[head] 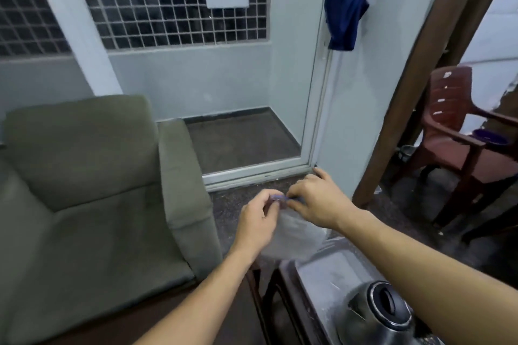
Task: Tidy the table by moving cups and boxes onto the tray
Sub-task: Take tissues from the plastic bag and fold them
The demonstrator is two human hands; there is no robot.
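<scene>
My left hand (259,220) and my right hand (316,200) are raised together above the far end of the table, and both pinch the top of a clear plastic bag (294,235) with a small purple-blue piece at its mouth. The bag hangs below my fingers, blurred. Under it lies a metal tray (336,269) on the dark table (283,302). A shiny steel vessel (381,314) with a round dark opening stands at the tray's near end. No cups or boxes are in view.
A green armchair (92,193) stands close on the left. A white door frame (316,120) and a brown wooden door (414,78) rise ahead. A red plastic chair (459,134) is at the right. A blue cloth (346,5) hangs above.
</scene>
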